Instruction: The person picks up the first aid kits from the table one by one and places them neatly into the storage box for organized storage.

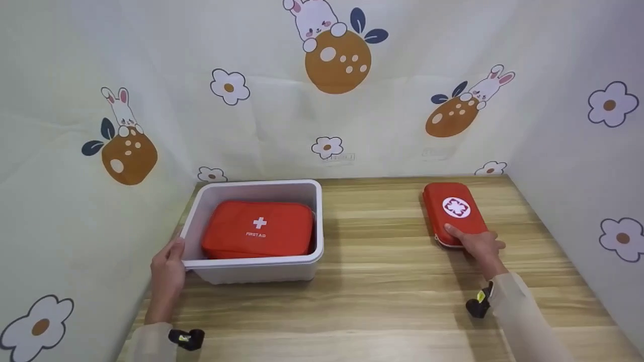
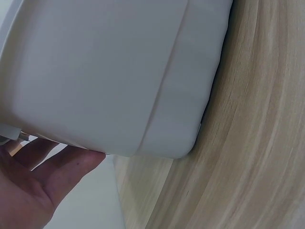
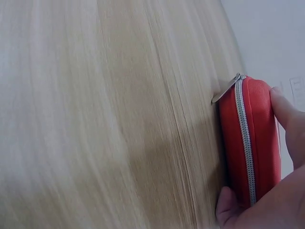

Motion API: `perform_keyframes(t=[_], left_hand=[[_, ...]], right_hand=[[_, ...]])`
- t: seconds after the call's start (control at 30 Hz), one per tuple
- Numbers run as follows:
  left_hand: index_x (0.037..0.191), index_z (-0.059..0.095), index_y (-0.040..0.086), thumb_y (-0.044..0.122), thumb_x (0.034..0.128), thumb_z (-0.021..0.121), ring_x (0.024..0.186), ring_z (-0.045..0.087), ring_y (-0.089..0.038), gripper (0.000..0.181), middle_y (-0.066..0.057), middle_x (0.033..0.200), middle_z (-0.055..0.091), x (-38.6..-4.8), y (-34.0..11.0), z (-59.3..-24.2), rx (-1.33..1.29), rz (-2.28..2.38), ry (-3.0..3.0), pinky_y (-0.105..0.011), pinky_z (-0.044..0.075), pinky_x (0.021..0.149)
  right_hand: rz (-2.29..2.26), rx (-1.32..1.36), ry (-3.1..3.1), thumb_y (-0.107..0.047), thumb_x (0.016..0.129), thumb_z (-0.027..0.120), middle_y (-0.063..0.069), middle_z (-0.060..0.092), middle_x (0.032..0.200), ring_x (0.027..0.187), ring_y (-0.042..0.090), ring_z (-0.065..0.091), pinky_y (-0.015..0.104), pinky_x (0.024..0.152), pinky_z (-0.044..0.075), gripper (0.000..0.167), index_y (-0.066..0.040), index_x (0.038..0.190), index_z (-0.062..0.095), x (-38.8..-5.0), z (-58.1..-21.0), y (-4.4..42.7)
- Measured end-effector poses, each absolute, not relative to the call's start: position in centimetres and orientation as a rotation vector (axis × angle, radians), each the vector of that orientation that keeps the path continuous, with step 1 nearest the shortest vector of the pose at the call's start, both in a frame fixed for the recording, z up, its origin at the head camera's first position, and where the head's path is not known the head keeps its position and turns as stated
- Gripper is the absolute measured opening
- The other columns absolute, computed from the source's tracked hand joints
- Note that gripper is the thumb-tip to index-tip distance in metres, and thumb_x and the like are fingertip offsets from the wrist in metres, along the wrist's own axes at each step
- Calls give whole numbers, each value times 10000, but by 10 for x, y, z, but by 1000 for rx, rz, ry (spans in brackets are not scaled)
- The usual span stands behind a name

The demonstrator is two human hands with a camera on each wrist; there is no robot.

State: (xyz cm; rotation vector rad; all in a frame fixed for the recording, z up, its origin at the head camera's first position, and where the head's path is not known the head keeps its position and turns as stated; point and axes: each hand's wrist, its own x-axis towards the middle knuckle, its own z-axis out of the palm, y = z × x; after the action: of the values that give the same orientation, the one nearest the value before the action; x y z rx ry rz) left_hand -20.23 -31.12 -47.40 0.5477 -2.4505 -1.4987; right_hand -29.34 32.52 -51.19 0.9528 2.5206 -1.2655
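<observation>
A white plastic bin [image 1: 254, 271] stands on the left part of the table, and a red first aid case [image 1: 259, 229] with a white cross lies inside it. My left hand [image 1: 168, 271] grips the bin's left front corner, the thumb at the rim; in the left wrist view its fingers [image 2: 71, 167] lie against the bin's side wall. On the right, my right hand [image 1: 480, 246] holds the near end of a smaller red zip case [image 1: 453, 211] with a white round emblem. Its thumb is on top, and the silver zipper [image 3: 247, 143] shows in the right wrist view.
The wood-grain table [image 1: 372, 281] is enclosed at the back and both sides by pale sheets [image 1: 392, 110] printed with rabbits, oranges and flowers. Bare tabletop lies between the bin and the smaller case. Black wrist cameras [image 1: 187, 339] sit on both sleeves.
</observation>
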Motion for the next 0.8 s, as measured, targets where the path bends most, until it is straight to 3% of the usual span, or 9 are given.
perform_keyframes(t=[0.4, 0.63, 0.8], left_hand=[[1520, 381, 19, 375, 1099, 305, 1528, 230, -386, 557, -194, 1605, 301, -202, -311, -473, 531, -1504, -2458, -521, 199, 1269], [1533, 360, 30, 407, 1094, 298, 1531, 227, -387, 582, -199, 1615, 287, -201, -310, -472, 568, -1521, -2456, -534, 190, 1269], [1552, 322, 50, 427, 1093, 275, 1540, 202, -384, 595, -191, 1630, 258, -200, -310, -473, 572, -1540, -2477, -542, 171, 1272]], right_hand=[[-1568, 993, 2482, -404, 872, 753, 316, 182, 1566, 1447, 452, 238, 554, 1196, 364, 1121, -14, 1533, -64, -296, -503, 311], [-1963, 1066, 2198, -311, 910, 731, 213, 128, 1652, 1466, 338, 293, 438, 1208, 363, 1068, -115, 1557, -95, -297, -509, 312], [-2107, 1079, 2103, -268, 928, 707, 191, 159, 1647, 1414, 293, 391, 377, 1132, 458, 1009, -119, 1561, -66, -296, -509, 309]])
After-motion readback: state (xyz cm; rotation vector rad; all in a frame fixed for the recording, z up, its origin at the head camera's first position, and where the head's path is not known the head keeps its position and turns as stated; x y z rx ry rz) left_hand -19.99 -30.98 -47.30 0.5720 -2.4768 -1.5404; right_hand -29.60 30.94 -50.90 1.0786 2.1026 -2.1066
